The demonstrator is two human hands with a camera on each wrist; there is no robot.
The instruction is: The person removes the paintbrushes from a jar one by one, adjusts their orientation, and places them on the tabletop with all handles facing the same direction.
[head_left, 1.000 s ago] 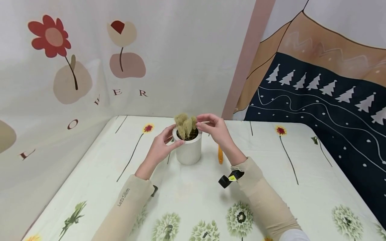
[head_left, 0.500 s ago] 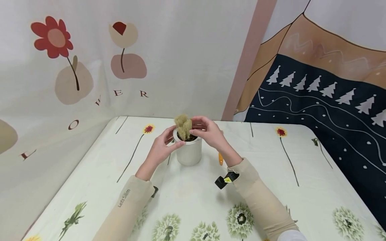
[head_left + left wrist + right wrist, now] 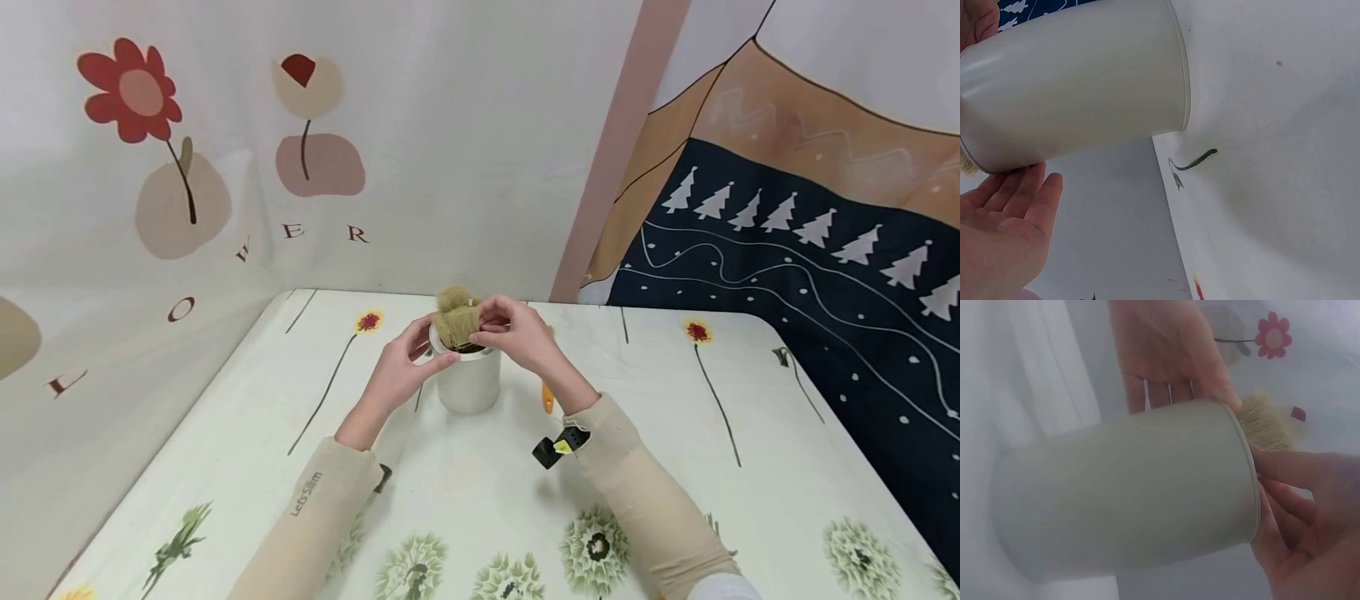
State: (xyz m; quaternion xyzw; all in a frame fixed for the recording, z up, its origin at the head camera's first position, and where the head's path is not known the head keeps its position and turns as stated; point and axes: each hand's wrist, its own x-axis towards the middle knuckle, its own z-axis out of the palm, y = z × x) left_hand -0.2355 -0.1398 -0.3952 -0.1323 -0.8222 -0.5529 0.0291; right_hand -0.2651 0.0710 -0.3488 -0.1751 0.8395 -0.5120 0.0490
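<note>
A whitish cylindrical pot [image 3: 468, 390] stands upright on the table, dark fill inside its rim and a fuzzy yellow-green plant [image 3: 453, 323] rising from it. My left hand [image 3: 399, 370] grips the pot at its upper left, thumb on the front rim; the left wrist view shows its fingers [image 3: 1036, 190] against the pot's wall [image 3: 1079, 87]. At the right of the rim, my right hand [image 3: 522, 337] pinches the plant's right side between thumb and fingers. In the right wrist view its fingertips are partly hidden behind the rim, beside the bristly plant [image 3: 1264, 422].
An orange-handled tool [image 3: 548, 395] lies right of the pot, partly behind my right forearm. The table has a flower-printed cloth [image 3: 465, 500]. Behind it hang a pale curtain [image 3: 465, 150] and a dark tree-patterned cloth [image 3: 750, 275].
My right hand has moved left and slightly down, closer over the pot's rim. The plant's tufts now look bunched together on the left. My left hand keeps its place on the pot.
</note>
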